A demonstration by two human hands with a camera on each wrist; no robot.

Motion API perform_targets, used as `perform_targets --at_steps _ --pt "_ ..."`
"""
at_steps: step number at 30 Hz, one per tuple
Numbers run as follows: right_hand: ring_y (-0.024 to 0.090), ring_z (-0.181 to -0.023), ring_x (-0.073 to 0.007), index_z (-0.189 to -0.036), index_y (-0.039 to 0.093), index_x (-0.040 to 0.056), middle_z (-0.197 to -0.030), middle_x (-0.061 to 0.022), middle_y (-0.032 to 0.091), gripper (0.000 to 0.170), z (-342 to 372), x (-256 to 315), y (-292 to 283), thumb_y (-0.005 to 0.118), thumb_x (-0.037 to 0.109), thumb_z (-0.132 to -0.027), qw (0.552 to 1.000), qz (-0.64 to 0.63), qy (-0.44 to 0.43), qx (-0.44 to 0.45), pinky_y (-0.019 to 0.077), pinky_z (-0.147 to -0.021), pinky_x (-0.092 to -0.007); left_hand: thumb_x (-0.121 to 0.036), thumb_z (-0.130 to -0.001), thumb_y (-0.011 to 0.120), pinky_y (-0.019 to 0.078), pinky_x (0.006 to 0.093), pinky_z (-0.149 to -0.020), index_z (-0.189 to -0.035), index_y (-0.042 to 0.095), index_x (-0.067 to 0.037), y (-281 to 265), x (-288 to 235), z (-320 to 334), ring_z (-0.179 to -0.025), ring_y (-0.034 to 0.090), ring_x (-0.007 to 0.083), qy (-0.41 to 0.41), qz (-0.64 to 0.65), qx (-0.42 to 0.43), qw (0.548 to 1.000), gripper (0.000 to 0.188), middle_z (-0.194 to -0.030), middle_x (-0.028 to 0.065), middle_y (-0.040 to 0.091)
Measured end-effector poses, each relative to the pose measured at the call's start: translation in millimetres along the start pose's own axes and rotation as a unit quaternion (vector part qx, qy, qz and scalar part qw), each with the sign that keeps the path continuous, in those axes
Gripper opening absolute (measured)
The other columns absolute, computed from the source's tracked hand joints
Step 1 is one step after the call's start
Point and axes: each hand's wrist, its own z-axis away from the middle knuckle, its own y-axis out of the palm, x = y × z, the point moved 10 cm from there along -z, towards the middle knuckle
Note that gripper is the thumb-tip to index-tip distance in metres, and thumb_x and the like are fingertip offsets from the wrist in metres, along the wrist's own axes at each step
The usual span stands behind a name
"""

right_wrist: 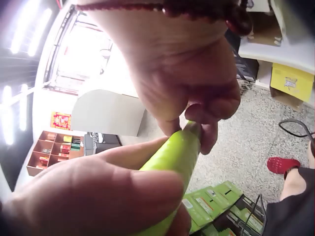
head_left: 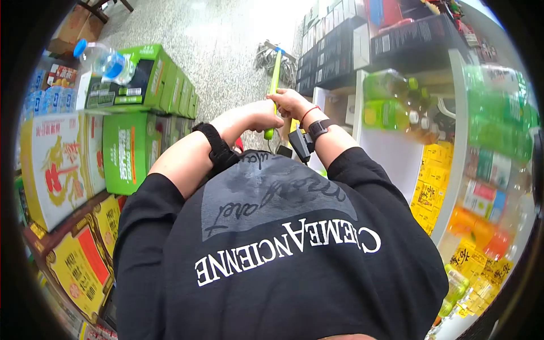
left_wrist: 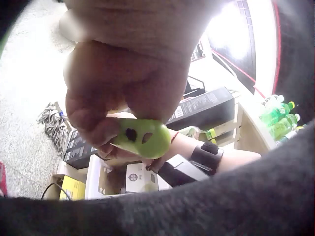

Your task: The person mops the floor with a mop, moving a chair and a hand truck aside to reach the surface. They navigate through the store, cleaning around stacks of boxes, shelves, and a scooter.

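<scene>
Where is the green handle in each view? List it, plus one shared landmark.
Head: green handle above centre, running up to the mop head.
Left wrist: green handle near centre, its end showing.
Right wrist: green handle slanting from bottom to centre.
Shared landmark: speckled floor, at top, left and right respectively.

Seemingly free floor (head_left: pixel 226 68) between cartons (head_left: pixel 170 82)
</scene>
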Motion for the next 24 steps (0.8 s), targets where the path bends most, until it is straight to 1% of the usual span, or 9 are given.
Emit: perform_targets --at_steps 2,4,7,11,14,16,17,21,24 --pt "0.034 -0.035 -0.0084 -0.088 0.051 0.0049 -0.053 0.0020 0.040 0.023 -18.5 15.4 -16.1 0.059 0.025 -0.079 0.999 0.041 0.006 -0.024 0.0241 -0.031 -0.0253 -0.024 -0.067 0.057 0.0461 0.0305 -0.052 -0.090 0.053 0.003 -30.0 -4.5 -14.3 -0.057 0.058 0.0215 -0.002 0.014 0.019 1.000 0.035 -0.066 0.0120 0.058" --pt "0.033 -0.040 -0.0048 -0.090 0.053 0.0073 -0.055 0.0047 0.039 0.019 -10.5 35.9 -17.4 0.058 0.023 -0.081 0.999 -0.034 -0.003 -0.012 0.0253 -0.035 -0.0206 -0.024 -0.068 0.056 0.0418 0.0262 -0.040 -0.085 0.053 0.001 -46.2 -13.8 -19.1 -0.045 0.052 0.0145 -0.002 0.025 0.047 0.999 0.031 -0.058 0.0071 0.054" --pt "0.033 -0.040 -0.0043 -0.090 0.053 0.0077 -0.055 0.0048 0.040 0.018 -21.7 59.4 -28.8 0.058 0.022 -0.081 1.000 -0.007 0.007 -0.005 0.0252 -0.035 -0.0201 -0.025 -0.069 0.055 0.0430 0.0267 -0.041 -0.085 0.052 0.004 -73.5 -28.7 -21.7 -0.046 0.053 0.0153 -0.002 -0.025 0.052 0.998 0.032 -0.057 0.0076 0.054" --pt "0.033 -0.039 -0.0044 -0.087 0.052 0.0080 -0.054 0.0044 0.039 0.019 -56.0 85.0 -35.7 0.060 0.023 -0.080 0.999 -0.048 0.019 0.008 0.0243 -0.034 -0.0199 -0.022 -0.068 0.056 0.0425 0.0269 -0.041 -0.090 0.054 -0.002 -101.4 -17.4 -54.6 -0.046 0.053 0.0152 0.012 -0.018 0.082 0.996 0.029 -0.057 0.0058 0.054" --pt "0.032 -0.038 -0.0045 -0.084 0.050 0.0078 -0.054 0.0036 0.038 0.020 -87.0 107.6 -47.5 0.060 0.024 -0.079 0.999 -0.044 0.030 0.001 0.0233 -0.033 -0.0205 -0.020 -0.068 0.056 0.0424 0.0271 -0.043 -0.092 0.055 -0.005 -138.0 -5.8 -77.0 -0.047 0.053 0.0153 -0.021 -0.032 0.051 0.998 0.029 -0.058 0.0051 0.054" --pt "0.035 -0.036 -0.0080 -0.081 0.053 0.0045 -0.052 0.0012 0.042 0.020 -107.9 125.8 -57.2 0.061 0.023 -0.078 0.998 -0.054 0.021 0.009 0.0250 -0.032 -0.0230 -0.019 -0.067 0.058 0.0434 0.0279 -0.046 -0.090 0.055 -0.004 -167.5 -14.1 -91.2 -0.052 0.055 0.0165 0.024 -0.009 0.007 1.000 0.028 -0.063 0.0068 0.056" --pt "0.035 -0.036 -0.0080 -0.081 0.053 0.0045 -0.052 0.0012 0.042 0.020 -119.4 134.4 -62.9 0.061 0.023 -0.078 0.998 -0.056 0.019 0.011 0.0250 -0.032 -0.0230 -0.019 -0.066 0.059 0.0447 0.0289 -0.050 -0.094 0.053 -0.004 -175.1 -8.1 -102.0 -0.058 0.056 0.0178 -0.014 0.002 0.044 0.999 0.032 -0.069 0.0089 0.058" --pt "0.034 -0.037 -0.0045 -0.080 0.047 0.0060 -0.054 0.0012 0.042 0.024 -170.8 183.9 -84.1 0.063 0.023 -0.078 0.998 -0.057 0.007 0.014 0.0258 -0.032 -0.0191 -0.020 -0.068 0.058 0.0456 0.0305 -0.055 -0.109 0.046 -0.004 -236.2 -10.2 -141.5 -0.063 0.057 0.0198 -0.016 -0.052 0.051 0.997 0.046 -0.074 0.0107 0.059" --pt "0.036 -0.037 -0.0044 -0.081 0.048 0.0049 -0.055 0.0004 0.044 0.024 -212.1 228.4 -101.6 0.064 0.022 -0.077 0.997 -0.070 -0.008 0.024 0.0276 -0.032 -0.0182 -0.022 -0.069 0.058 0.0459 0.0318 -0.060 -0.115 0.043 -0.005 -303.6 -21.8 -160.3 -0.068 0.058 0.0213 0.006 -0.072 0.004 0.997 0.052 -0.077 0.0121 0.059"
